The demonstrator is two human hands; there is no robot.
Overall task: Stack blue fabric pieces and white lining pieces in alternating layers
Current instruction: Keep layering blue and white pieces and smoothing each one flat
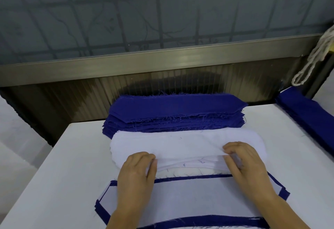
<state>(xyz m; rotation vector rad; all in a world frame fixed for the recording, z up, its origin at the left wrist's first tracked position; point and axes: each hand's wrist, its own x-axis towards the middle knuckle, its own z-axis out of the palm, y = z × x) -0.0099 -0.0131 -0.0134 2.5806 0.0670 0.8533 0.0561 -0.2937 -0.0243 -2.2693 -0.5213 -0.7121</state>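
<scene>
A thick pile of blue fabric pieces point(177, 113) lies at the far side of the white table point(54, 183). In front of it sits a pile of white lining pieces point(180, 142). Nearest me is the layered stack point(189, 198), white lining on top with blue edges showing around it. My left hand point(137, 176) and my right hand point(247, 165) each pinch an end of one white lining piece point(189, 163), lifted off the front of the white pile.
A second pile of blue fabric point(307, 118) lies along the right edge of the table. A white cord point(314, 56) hangs at the upper right. A metal-framed glass partition point(162, 55) stands behind the table.
</scene>
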